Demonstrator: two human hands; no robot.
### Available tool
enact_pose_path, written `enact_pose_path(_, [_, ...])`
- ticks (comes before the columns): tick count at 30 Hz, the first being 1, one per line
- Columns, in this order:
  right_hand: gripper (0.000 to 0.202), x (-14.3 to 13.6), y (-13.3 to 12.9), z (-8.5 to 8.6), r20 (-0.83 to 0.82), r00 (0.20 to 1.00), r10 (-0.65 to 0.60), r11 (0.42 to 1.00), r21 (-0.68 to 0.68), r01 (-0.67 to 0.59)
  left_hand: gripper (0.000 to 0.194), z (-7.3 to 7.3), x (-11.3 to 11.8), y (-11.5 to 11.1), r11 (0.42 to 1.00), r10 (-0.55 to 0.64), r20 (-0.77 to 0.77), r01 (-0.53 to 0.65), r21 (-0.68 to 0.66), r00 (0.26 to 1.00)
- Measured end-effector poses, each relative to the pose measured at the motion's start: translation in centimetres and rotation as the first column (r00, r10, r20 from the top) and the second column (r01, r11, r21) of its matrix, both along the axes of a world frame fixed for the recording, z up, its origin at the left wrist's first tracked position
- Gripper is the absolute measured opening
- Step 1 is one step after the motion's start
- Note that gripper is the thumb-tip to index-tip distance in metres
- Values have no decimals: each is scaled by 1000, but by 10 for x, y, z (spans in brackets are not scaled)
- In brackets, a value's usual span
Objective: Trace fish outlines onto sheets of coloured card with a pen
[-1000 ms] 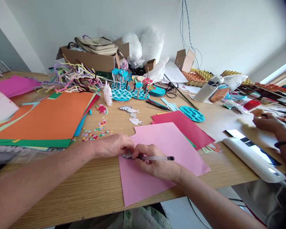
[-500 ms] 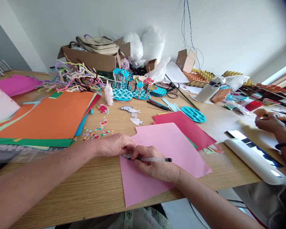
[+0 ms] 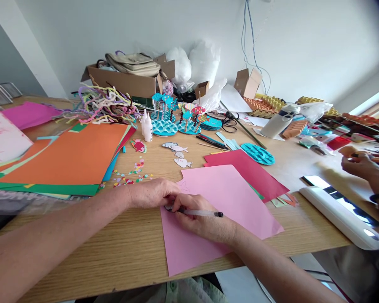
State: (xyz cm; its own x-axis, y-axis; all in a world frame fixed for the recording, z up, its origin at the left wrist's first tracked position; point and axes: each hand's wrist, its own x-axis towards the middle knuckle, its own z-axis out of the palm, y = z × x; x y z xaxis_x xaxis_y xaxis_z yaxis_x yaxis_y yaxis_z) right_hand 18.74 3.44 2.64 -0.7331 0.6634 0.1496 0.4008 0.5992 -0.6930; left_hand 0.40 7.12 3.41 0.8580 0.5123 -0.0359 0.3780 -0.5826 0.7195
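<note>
My right hand (image 3: 202, 219) is closed around a pen (image 3: 202, 213) with a clear barrel and a dark end, its tip hidden by the fingers. Under it lies a sheet of pink paper (image 3: 221, 185) bearing a faint pencil-like outline near its upper left edge. My left hand (image 3: 156, 192) has its fingers bent and pressed down at the sheet's left edge, touching my right fingertips. A small grey-and-white paper cutout (image 3: 168, 207) peeks out beneath the fingers, mostly covered. Beyond the pink sheet lie several paper fish (image 3: 182, 162).
Coloured paper (image 3: 63, 155) is stacked at left, by confetti (image 3: 135, 172) and glue bottles (image 3: 148, 128). Red paper (image 3: 249, 168) lies behind the pink sheet. Blue fish decorations (image 3: 164, 125) stand farther back. At right are a white machine (image 3: 341, 219) and another person's hand (image 3: 360, 164).
The whole view has shifted slightly. Both hands stay at the same spot on the pink sheet; the pen's rear end has swung a little.
</note>
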Motion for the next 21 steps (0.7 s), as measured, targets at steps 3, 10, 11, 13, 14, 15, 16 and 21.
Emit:
enact_pose_path(3, [11,-1,-1,-1,-4,1000,-12,1000,9,12,24,0,0,0,1000,18,-9,-18,6,1000])
enact_pose_path(10, [11,-4,-4,-4,-14,999,-48,999,25,48,12,-3,-2,0,997,81,-34,-80,23,996])
enact_pose_path(11, [11,-5,-5,-4,-10,999,-53,998,25,53,11,-3,-2,0,996,86,-34,-86,20,996])
enact_pose_path(13, [13,-7,-5,-4,-5,998,-61,998,22,61,12,-3,-2,0,996,92,-33,-91,11,995])
enact_pose_path(14, [13,-7,-5,-4,-5,998,-68,998,17,68,13,-3,-2,0,996,93,-32,-93,5,995])
enact_pose_path(15, [13,-8,-5,-4,-5,997,-78,997,9,78,13,-3,-2,0,995,96,-30,-96,-1,995])
enact_pose_path(16, [14,-9,-6,-4,-4,996,-88,996,0,88,13,-3,-2,0,995,99,-28,-99,-7,995])
enact_pose_path(21, [14,-9,-6,-6,-63,991,-116,993,-19,115,13,-2,-2,0,995,87,-11,-88,-41,996])
